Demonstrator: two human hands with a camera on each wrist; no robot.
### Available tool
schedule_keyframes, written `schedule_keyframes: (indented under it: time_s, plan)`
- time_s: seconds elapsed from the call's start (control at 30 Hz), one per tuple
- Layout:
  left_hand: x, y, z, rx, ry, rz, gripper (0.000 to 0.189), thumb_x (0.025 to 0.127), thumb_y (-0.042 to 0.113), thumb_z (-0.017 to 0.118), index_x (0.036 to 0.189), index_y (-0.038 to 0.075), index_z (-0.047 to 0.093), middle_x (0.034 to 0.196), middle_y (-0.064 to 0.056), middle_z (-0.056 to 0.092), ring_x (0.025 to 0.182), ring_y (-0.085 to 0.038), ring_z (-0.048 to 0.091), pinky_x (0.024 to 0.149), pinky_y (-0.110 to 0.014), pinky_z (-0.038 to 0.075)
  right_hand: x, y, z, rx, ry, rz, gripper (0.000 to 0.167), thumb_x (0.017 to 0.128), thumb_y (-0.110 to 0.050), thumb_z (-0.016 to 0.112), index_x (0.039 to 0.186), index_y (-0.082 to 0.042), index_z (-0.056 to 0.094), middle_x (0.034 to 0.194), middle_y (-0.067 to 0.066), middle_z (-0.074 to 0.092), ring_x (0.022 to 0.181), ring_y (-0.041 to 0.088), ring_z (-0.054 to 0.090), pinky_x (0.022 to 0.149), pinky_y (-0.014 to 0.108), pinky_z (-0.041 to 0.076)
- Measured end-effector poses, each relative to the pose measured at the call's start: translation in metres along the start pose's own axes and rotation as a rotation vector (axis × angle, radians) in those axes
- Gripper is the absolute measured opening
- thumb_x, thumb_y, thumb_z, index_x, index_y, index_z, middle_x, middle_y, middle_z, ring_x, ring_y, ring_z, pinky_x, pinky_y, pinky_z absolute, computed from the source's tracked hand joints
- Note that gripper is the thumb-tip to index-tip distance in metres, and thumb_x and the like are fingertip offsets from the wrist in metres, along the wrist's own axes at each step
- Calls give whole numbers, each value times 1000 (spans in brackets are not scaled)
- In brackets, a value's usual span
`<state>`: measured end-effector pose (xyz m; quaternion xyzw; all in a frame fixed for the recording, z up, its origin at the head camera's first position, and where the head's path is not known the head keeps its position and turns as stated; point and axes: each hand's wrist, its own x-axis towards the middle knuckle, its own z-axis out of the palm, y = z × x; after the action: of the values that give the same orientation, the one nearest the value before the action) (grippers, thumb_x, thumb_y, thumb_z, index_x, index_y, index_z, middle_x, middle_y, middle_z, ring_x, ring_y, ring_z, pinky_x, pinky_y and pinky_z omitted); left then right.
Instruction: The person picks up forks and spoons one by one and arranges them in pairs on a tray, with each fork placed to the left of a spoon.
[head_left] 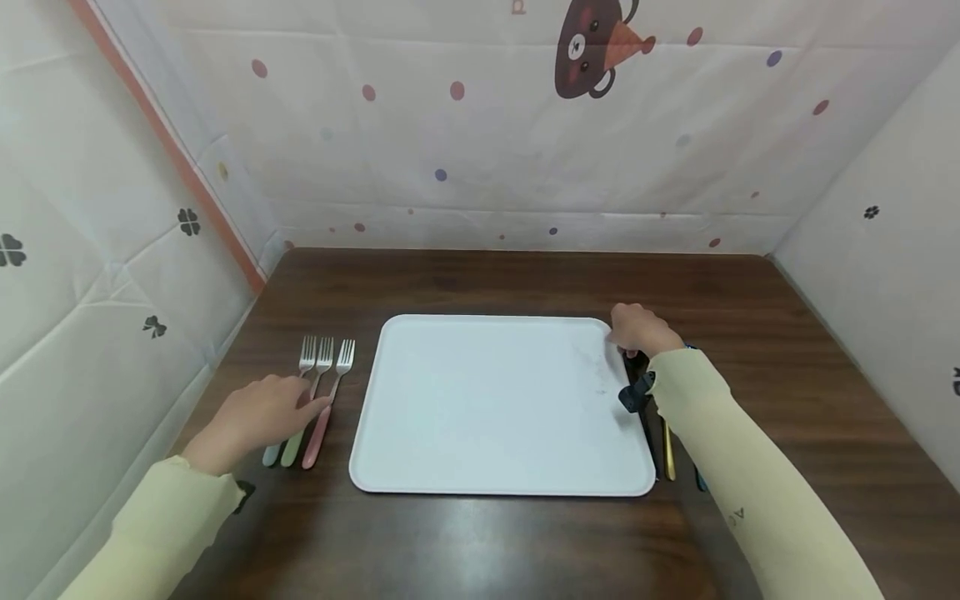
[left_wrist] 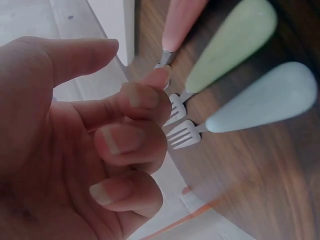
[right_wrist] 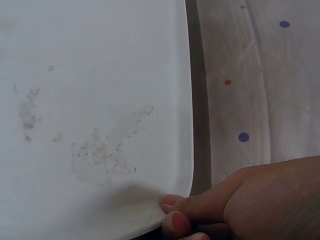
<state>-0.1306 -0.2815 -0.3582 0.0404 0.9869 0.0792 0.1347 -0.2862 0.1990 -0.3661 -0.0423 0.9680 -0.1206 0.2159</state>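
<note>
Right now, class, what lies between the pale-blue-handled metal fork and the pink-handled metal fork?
A metal fork with a rounded green handle lies between them, visible in the head and left wrist views.

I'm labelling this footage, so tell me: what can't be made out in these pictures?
- Head view: most of the gold utensil and blue utensil, behind the right sleeve.
- Head view: part of the bear print, cut off by the top edge.
- Left wrist: head of the pink-handled fork, mostly behind the left hand.
- Right wrist: part of the right hand, below the bottom edge.
</note>
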Motion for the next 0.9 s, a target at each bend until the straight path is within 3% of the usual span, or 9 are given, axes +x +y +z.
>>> schedule_keyframes:
  time_s: [0.17, 0.33, 0.63, 0.9]
  plan:
    - [-2, -3, 3, -2, -14, -2, 32, 93, 39, 58, 75, 13, 56, 60, -1, 48, 52, -15, 44, 47, -31, 32, 0, 0, -3, -15, -35, 6, 14, 94, -9, 50, 93, 3, 59, 68, 8, 55, 58, 18, 52, 56, 30, 40]
    - [-2, -3, 6, -2, -2, 1, 34, 93, 39, 57, 70, 14, 56, 58, -1, 48, 50, -16, 44, 47, -31, 32, 5, 2, -2, -36, -20, -6, 17, 95, -9, 51, 101, 5, 58, 72, 10, 54, 60, 18, 51, 56, 29, 39]
    - [2, 2, 14, -19, -60, 32, 50, 97, 39, 51, 52, 22, 61, 55, 3, 53, 51, -15, 47, 52, -32, 35, 6, 0, -2, -81, 8, 0, 30, 94, -10, 55, 117, 10, 57, 104, 25, 62, 81, 29, 54, 68, 39, 47]
    - [4, 5, 18, 8, -70, 29, 50, 97, 37, 52, 50, 21, 59, 53, 5, 55, 52, -15, 48, 53, -33, 37, 7, -3, -3, -90, 19, 14, 32, 94, -11, 57, 118, 10, 57, 112, 29, 62, 85, 31, 57, 75, 44, 51]
